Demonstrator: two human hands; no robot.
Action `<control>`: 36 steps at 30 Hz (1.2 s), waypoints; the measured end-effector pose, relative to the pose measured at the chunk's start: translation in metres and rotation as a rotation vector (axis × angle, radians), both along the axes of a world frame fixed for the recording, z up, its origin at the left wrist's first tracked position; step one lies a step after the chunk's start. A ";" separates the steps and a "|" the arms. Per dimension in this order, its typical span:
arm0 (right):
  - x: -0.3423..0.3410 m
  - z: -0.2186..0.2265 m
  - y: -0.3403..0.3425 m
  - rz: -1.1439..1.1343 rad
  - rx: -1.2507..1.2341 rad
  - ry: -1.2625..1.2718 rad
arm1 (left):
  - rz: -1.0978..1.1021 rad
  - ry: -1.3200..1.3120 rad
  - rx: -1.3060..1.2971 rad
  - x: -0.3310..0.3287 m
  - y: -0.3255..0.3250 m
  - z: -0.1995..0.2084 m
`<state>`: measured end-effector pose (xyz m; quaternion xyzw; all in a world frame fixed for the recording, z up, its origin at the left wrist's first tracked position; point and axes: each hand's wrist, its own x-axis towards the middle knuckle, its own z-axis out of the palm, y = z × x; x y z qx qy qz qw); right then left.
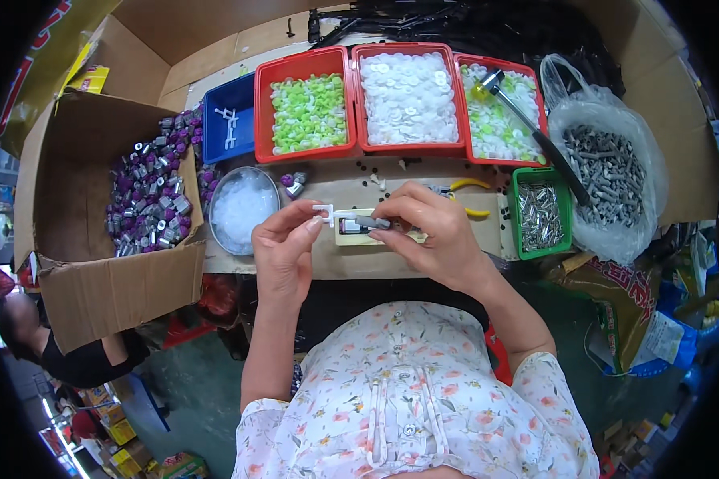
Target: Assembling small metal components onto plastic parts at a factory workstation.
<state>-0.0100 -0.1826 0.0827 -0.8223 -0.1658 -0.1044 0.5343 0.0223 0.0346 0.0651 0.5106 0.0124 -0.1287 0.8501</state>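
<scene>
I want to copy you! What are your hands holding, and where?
Left hand pinches a small white plastic piece at its end; right hand holds a grey metal pin.

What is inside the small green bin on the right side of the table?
The green bin holds a heap of shiny metal pins, thin and silver. Only the top layer shows; the bin's floor and anything beneath the pins are covered.

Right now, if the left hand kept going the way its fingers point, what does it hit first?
The left hand points up and right, pinching a white plastic piece. Straight on, it would probably first meet the grey metal pin held by the right hand. Depth is unclear.
</scene>
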 end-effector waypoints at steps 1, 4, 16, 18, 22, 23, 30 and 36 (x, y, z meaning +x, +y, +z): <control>-0.001 -0.001 -0.001 0.000 -0.001 0.002 | -0.003 -0.003 0.018 0.000 -0.001 0.000; -0.002 -0.003 -0.003 -0.002 -0.028 -0.017 | -0.053 -0.019 0.069 0.000 0.001 -0.004; -0.001 -0.003 -0.008 -0.023 -0.345 -0.289 | -0.037 -0.053 0.315 -0.004 -0.008 -0.002; -0.002 -0.003 -0.010 -0.011 -0.369 -0.296 | -0.096 -0.124 0.415 -0.002 -0.004 -0.009; -0.006 -0.006 -0.015 0.007 -0.453 -0.332 | -0.192 -0.149 0.553 -0.004 -0.007 -0.010; -0.006 -0.007 -0.017 -0.002 -0.459 -0.326 | -0.196 -0.151 0.553 -0.004 -0.011 -0.008; -0.011 -0.005 -0.023 0.009 -0.537 -0.294 | -0.171 -0.259 0.515 -0.004 -0.020 -0.007; -0.013 -0.005 -0.033 0.037 -0.436 -0.138 | -0.186 -0.425 0.656 -0.005 -0.025 -0.007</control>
